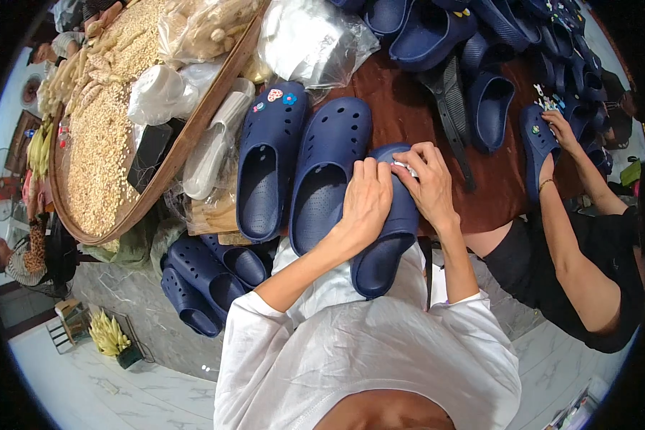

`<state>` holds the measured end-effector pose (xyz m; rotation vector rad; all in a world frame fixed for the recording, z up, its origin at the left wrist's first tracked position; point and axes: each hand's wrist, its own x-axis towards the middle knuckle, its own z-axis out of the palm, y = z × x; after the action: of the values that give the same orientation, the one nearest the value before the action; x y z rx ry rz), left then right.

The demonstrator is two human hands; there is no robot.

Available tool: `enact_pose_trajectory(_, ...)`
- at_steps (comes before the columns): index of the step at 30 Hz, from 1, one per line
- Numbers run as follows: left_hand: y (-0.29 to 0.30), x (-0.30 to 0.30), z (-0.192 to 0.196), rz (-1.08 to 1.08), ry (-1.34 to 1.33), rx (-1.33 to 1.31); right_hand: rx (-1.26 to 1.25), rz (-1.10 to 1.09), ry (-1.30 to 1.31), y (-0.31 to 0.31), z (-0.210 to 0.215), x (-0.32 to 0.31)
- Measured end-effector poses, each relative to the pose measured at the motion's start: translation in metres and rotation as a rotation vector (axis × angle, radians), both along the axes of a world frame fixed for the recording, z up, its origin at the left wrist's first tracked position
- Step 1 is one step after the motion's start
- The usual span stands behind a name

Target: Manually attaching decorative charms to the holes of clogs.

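A navy clog rests across my lap at the table edge, toe away from me. My left hand is closed on its left side, fingertips at the holed toe. At the top of the toe, my right hand pinches a small white shoe charm against the clog; the fingers partly hide it. Just left stands a clog without charms. Beyond it lies another clog with several colourful charms on its toe.
A round woven tray of pale kernels fills the left. Plastic bags and a clear shoe form lie beside it. More navy clogs sit below left, others pile up at the back. At right a co-worker handles a clog.
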<state>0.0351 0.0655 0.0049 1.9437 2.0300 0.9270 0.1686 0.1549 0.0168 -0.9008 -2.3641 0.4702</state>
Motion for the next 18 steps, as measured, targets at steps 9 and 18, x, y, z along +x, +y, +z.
enact_pose_trajectory(9,0.000,-0.004,0.001,-0.072,0.065,-0.015,-0.083,0.107,0.034,0.009,-0.002,-0.003)
enact_pose_trajectory(18,-0.001,-0.005,0.001,-0.072,-0.053,-0.021,-0.123,0.260,0.075,0.013,0.000,-0.002)
